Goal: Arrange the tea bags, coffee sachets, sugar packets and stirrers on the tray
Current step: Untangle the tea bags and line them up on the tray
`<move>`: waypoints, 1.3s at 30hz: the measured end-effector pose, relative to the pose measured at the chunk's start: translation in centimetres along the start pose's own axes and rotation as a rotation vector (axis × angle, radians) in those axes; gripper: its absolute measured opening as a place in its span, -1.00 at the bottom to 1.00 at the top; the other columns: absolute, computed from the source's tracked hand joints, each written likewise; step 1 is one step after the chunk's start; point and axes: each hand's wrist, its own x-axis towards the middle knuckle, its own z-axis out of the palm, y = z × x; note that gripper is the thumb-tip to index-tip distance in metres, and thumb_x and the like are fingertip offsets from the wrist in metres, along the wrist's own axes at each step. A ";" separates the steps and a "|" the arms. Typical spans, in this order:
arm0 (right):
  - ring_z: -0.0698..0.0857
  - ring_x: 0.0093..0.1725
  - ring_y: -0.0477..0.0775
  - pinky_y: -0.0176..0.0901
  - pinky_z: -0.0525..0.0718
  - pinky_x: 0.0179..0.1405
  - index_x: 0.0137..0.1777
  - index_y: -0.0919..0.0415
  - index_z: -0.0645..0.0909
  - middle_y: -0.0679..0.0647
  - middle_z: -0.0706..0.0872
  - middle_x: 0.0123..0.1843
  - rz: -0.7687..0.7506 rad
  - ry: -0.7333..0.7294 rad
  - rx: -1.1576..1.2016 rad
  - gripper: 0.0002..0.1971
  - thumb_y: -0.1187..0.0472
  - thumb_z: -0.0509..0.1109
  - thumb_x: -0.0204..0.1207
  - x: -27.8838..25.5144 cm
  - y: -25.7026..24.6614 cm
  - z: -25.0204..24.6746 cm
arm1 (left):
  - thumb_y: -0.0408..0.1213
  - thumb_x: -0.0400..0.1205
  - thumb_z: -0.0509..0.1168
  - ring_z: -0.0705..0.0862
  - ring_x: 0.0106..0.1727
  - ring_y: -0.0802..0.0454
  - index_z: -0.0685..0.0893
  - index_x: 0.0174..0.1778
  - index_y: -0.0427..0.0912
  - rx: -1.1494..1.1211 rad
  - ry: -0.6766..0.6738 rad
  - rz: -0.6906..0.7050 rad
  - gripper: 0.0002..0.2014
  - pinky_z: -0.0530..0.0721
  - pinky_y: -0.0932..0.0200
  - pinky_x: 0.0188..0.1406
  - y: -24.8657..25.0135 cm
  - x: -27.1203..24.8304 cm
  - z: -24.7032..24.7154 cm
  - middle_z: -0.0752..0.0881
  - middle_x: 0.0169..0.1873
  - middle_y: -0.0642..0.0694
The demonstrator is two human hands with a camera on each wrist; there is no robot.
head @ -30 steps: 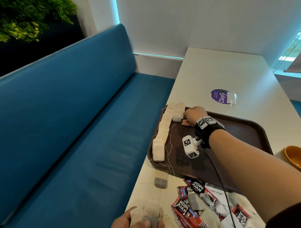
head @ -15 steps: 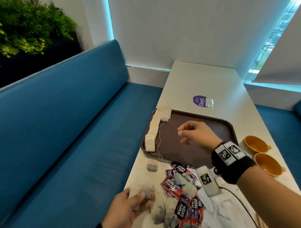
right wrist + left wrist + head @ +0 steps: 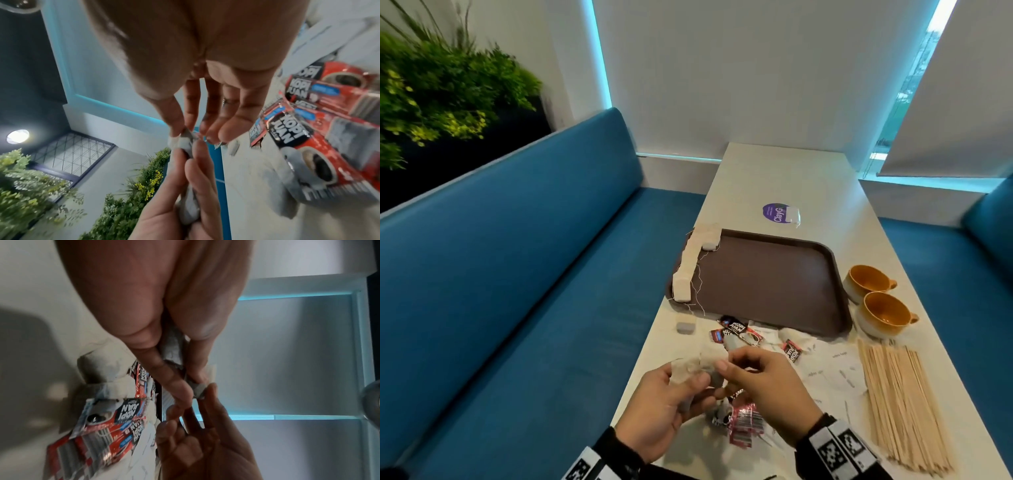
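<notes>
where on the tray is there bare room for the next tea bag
Nearly the whole brown tray floor is bare, from the row of tea bags along its left rim across to the rim by the orange cups. The table's near end is crowded: coffee sachets, sugar packets and stirrers.

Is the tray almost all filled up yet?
Not yet. One row of tea bags lines the tray. The left hand holds more tea bags; the right hand pinches one. Coffee sachets, sugar packets and stirrers wait on the table.
</notes>
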 end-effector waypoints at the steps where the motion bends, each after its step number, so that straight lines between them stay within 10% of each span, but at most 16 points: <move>1: 0.78 -0.25 0.11 -0.12 0.72 -0.33 -0.09 0.26 0.80 0.26 0.84 -0.15 -0.018 0.029 0.011 -0.87 0.20 0.61 0.51 -0.4 0.1 -0.2 | -0.43 0.52 0.46 0.85 -0.09 -0.24 0.65 0.32 -0.49 0.006 -0.007 -0.004 -0.56 0.86 0.11 -0.20 -0.2 -0.1 0.2 0.81 0.11 -0.47; 13: 0.84 -0.21 0.22 0.17 0.77 -0.12 0.03 0.38 0.72 0.28 0.85 -0.20 -0.017 0.091 0.301 -0.88 0.53 0.44 0.56 -1.6 0.0 -2.7 | -0.68 0.60 -0.11 0.73 0.28 -0.47 0.56 0.35 -0.54 -0.185 0.068 -0.060 -0.51 0.67 -0.22 0.33 0.0 0.0 -0.3 0.77 0.17 -0.53; 26: 0.80 -0.16 0.33 0.26 0.79 -0.04 -0.07 0.40 0.81 0.43 0.83 -0.06 -0.021 -0.058 0.133 -0.92 0.43 0.60 0.46 -1.5 0.9 -0.7 | -0.59 0.61 0.37 0.85 -0.18 -0.20 0.66 0.23 -0.50 0.099 0.013 0.081 -0.73 0.79 0.12 -0.29 0.2 -1.3 1.4 0.82 0.05 -0.47; 35: 0.83 -0.22 0.29 0.02 0.81 -0.25 -0.09 0.45 0.77 0.42 0.82 -0.11 -0.019 0.054 0.175 -0.88 0.52 0.61 0.40 -1.5 1.2 -0.8 | -0.50 0.44 0.51 0.85 -0.07 -0.28 0.70 0.21 -0.49 0.151 0.016 0.098 -0.60 0.81 0.02 -0.20 0.1 -0.8 1.5 0.82 0.06 -0.48; 39: 0.84 -0.18 0.23 -0.05 0.81 -0.22 -0.03 0.40 0.77 0.34 0.84 -0.13 -0.043 0.119 0.182 -0.78 0.50 0.65 0.34 -0.9 1.4 -1.3 | -0.51 0.68 0.35 0.86 -0.03 -0.26 0.72 0.18 -0.53 0.104 0.034 0.098 -0.80 0.82 -0.08 0.08 0.4 -0.6 1.5 0.83 0.04 -0.45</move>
